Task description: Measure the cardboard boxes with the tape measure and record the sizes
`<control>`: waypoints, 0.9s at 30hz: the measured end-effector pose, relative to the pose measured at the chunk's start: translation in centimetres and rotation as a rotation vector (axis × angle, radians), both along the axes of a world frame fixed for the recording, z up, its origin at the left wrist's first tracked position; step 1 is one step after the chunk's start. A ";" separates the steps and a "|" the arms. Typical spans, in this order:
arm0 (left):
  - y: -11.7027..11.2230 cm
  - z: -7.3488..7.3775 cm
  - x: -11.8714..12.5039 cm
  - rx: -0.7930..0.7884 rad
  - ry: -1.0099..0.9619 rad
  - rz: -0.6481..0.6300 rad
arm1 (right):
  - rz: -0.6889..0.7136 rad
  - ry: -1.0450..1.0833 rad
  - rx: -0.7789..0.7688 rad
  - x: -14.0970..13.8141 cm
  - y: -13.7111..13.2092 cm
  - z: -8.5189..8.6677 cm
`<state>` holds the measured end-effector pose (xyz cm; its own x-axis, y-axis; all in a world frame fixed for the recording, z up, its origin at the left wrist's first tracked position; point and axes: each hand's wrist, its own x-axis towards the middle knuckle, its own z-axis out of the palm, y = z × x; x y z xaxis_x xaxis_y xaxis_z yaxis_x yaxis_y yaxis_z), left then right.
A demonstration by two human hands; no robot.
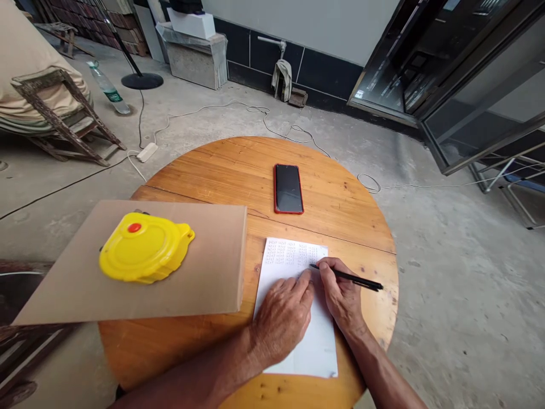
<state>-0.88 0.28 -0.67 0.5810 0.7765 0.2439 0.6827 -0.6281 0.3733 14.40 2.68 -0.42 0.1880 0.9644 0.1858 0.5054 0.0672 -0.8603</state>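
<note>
A white sheet of paper (313,346) lies on the round wooden table, with rows of small handwritten figures across its upper part. My left hand (285,315) rests palm down on the sheet, fingers laid forward just below the writing. In my right hand (344,295) is a black pen (357,279), pinched between thumb and fingers. Its tip meets the paper near the right end of the lowest written rows, close to my left fingertips. The pen's back end points right, over the table.
A phone with a red edge (288,189) lies farther back on the wooden table (213,165). To the left, a yellow case with a red button (147,250) sits on a cardboard box (213,289). Beyond are a wooden chair (68,113), a bottle (111,94) and floor cables.
</note>
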 end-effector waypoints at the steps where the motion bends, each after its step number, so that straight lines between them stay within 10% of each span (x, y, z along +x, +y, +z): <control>1: 0.0 0.0 0.0 0.000 0.001 0.000 | 0.001 0.001 0.002 0.0 0.0 0.0; 27: -0.1 0.2 -0.1 -0.035 -0.025 -0.009 | 0.049 -0.068 0.006 0.3 -0.2 0.1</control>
<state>-1.01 0.23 -0.52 0.5821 0.7795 0.2314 0.6673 -0.6206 0.4118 14.68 2.49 -0.37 0.1270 0.9710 0.2024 0.5588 0.0985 -0.8234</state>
